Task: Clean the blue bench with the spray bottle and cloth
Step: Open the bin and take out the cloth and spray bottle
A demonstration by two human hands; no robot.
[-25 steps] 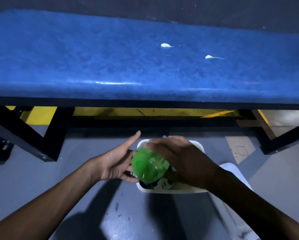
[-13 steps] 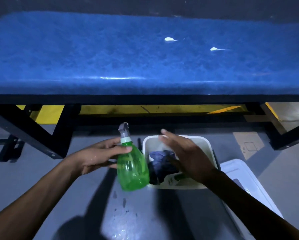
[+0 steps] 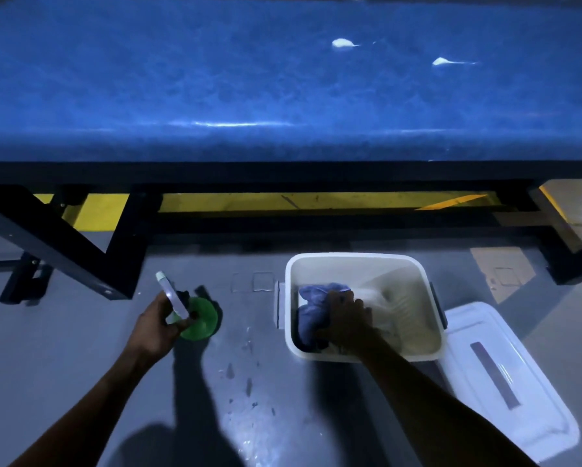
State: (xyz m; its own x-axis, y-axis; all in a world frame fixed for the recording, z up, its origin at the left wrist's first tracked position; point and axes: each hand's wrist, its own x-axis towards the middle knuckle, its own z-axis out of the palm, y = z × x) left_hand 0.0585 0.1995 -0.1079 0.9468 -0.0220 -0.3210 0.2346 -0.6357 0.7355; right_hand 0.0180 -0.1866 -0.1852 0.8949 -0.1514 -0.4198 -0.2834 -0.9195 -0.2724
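Spray bottle (image 3: 198, 318), translucent green plastic, stands upright on grey floor (image 3: 80, 332) left of a white bin (image 3: 360, 261), left hand (image 3: 158, 326) clasping its nozzle; right hand (image 3: 346, 320) grips crumpled blue cloth (image 3: 311, 308) inside, glossy blue bench (image 3: 215, 79) beyond.

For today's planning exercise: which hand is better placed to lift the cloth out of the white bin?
Right. The right hand is already inside the white bin on the blue cloth; the left hand is occupied holding the green spray bottle.
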